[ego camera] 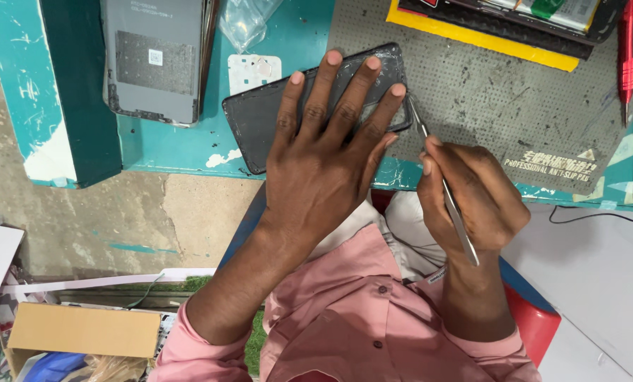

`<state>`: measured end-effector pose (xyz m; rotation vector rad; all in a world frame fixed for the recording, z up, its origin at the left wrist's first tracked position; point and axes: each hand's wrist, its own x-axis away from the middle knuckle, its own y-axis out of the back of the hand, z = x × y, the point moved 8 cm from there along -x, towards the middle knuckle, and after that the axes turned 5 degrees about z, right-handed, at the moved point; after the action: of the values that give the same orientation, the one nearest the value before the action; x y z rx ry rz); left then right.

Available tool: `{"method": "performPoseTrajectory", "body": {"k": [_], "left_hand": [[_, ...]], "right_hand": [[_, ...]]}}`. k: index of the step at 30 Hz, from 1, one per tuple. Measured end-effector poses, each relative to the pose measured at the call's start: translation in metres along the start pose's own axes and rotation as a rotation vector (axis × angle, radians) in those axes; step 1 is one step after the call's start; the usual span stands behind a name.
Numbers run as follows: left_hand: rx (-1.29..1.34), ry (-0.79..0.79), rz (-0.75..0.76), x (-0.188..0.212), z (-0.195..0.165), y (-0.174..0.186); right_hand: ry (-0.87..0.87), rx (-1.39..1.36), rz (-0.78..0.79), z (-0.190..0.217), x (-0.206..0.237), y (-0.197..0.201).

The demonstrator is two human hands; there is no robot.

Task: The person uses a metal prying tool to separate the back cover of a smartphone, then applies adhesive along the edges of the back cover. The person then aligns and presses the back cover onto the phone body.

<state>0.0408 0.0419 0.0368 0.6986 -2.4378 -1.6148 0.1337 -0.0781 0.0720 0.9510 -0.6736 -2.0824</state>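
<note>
My left hand (327,152) lies flat, fingers spread, on a dark phone (256,120) with a cracked glass face, pressing it to the teal workbench (168,145). My right hand (468,194) grips metal tweezers (444,187), whose tips touch the phone's right edge near my left little finger. The phone's middle is hidden under my palm.
A grey phone back panel (157,56) lies at the upper left, beside a clear plastic bag (242,21) and a small white part (254,71). A grey anti-slip mat (486,92) covers the bench's right side; a red tool (626,53) and a yellow-edged tray (472,32) sit at its top.
</note>
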Motion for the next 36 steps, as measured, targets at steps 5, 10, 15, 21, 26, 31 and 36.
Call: {"method": "performPoseTrajectory", "body": {"k": [5,10,15,21,26,31,36], "left_hand": [[-0.003,-0.012,0.001,0.001,-0.001,-0.003],[-0.009,-0.033,-0.025,0.001,-0.001,-0.004],[-0.022,-0.051,-0.045,0.004,0.000,-0.004],[-0.021,-0.059,-0.044,0.004,0.000,-0.005],[-0.017,-0.052,-0.039,0.003,0.000,-0.006],[0.004,-0.040,-0.026,0.004,-0.001,-0.006],[-0.048,-0.056,-0.024,0.002,-0.003,-0.006]], "right_hand": [[-0.079,-0.095,-0.041,-0.009,0.004,0.009],[-0.104,-0.136,-0.039,-0.014,0.008,0.010],[-0.088,-0.109,-0.007,-0.017,0.010,0.004],[-0.038,-0.072,0.007,-0.013,0.005,0.000],[-0.015,-0.039,0.027,-0.009,0.000,-0.001],[-0.020,-0.014,0.052,-0.008,-0.002,-0.002],[-0.049,-0.049,0.047,-0.010,-0.004,-0.002]]}}
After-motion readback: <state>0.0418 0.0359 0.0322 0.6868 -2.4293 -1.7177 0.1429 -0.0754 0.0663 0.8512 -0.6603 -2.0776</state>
